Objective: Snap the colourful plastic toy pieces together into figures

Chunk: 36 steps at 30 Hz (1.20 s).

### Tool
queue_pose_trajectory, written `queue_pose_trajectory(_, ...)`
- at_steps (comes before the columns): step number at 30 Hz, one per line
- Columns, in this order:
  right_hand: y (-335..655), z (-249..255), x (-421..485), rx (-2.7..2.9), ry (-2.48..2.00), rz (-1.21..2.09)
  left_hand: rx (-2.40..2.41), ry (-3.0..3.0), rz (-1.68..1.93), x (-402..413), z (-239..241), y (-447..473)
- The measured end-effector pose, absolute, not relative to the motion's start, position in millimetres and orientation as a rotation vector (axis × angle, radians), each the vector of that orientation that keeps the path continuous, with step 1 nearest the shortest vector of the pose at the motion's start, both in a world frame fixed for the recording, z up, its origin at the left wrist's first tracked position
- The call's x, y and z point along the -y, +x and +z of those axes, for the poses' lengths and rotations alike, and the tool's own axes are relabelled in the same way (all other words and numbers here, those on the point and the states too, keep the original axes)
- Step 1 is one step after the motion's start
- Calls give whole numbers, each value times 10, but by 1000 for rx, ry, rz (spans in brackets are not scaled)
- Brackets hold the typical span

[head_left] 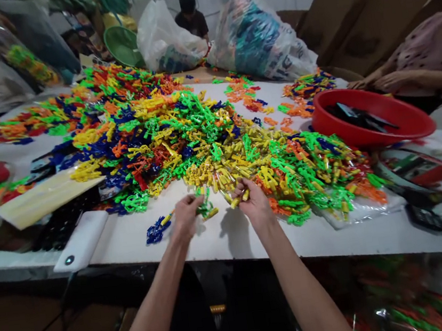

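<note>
A big heap of small plastic toy pieces (184, 132) in yellow, green, blue, orange and red covers the white table (230, 239). My left hand (186, 216) is closed on a green and yellow piece (206, 210) at the near edge of the heap. My right hand (253, 202) is pinched on yellow pieces (238, 200) just right of it. A blue piece (155, 231) lies on the table left of my left hand.
A red basin (371, 115) with dark parts stands at the right, a person's hands (383, 81) behind it. Filled plastic bags (257, 37) and another person sit at the far side. A white device (79, 242) lies at the left front.
</note>
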State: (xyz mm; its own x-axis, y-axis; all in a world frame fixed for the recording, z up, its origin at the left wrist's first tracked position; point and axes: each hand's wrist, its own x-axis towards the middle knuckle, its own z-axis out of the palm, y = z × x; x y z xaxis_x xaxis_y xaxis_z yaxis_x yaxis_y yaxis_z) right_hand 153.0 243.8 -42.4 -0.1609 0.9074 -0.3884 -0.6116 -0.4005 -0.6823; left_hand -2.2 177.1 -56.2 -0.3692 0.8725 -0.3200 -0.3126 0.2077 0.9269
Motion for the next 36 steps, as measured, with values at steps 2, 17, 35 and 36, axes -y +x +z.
queue_pose_trajectory(2, 1473, -454, -2382, 487, -946, 1684, -1137, 412, 1289, -1596, -557, 225)
queue_pose_trajectory(17, 1739, -578, -1935, 995, -1138, 1656, -1130, 432, 1299, -1346, -521, 353)
queue_pose_trajectory(35, 1944, -570, -1904, 1155, -1006, 1964, -944, 579, 1130, -1294, -555, 319)
queue_pose_trajectory(36, 1948, -571, -1898, 1145, -1000, 1975, -939, 567, 1131, -1293, -554, 322)
